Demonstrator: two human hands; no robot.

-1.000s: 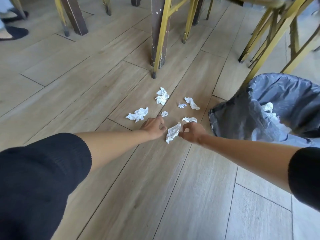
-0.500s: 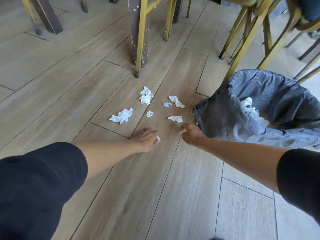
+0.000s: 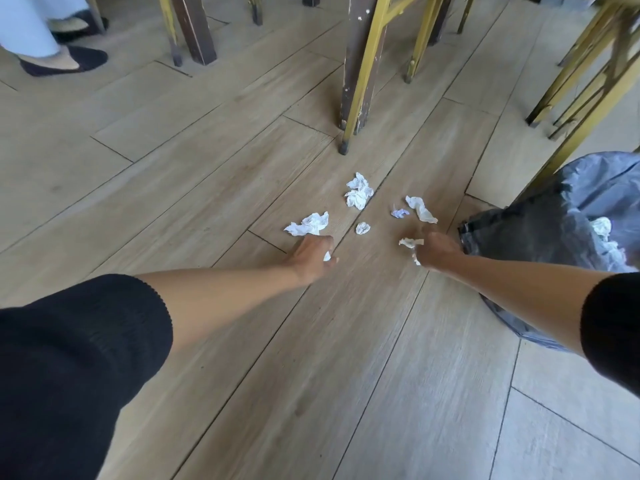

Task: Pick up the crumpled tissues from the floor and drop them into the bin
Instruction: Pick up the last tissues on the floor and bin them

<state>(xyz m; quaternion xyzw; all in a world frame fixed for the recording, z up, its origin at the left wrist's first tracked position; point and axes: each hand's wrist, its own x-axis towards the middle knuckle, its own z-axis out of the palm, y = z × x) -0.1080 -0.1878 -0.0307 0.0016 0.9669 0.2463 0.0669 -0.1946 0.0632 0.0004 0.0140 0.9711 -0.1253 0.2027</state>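
**Soft scraps, pinch from the top**

The bin [image 3: 540, 230], lined with a dark bag, stands just to the right of the right hand [image 3: 437, 249], its mouth open and a few white tissues already inside. It is the largest thing in reach and the drop is short from that hand; from the left hand [image 3: 311, 256] it lies well across.

Both hands are down at the floor [image 3: 207, 161]. The left hand is curled, and a bit of white shows at its fingertips, so it seems to hold a tissue. The right hand is curled too, with white paper sticking out on its left side and below the knuckles; it appears to pinch a tissue, though blur hides the fingers.

Five tissues lie loose. The big flat wad [image 3: 308, 224] sits just beyond the left hand, nearly touching it. The tall wad [image 3: 358, 192] lies farther ahead, between the two hands. The long strip [image 3: 420, 209] lies just beyond the right hand. The small ball [image 3: 362, 228] rests between the hands, and the bluish scrap [image 3: 400, 213] lies just left of the strip.

By the look of them, all are light, soft and crushable, not slippery or fragile. A fingertip pinch on any raised fold should lift one; the smallest need a careful nip against the floor.
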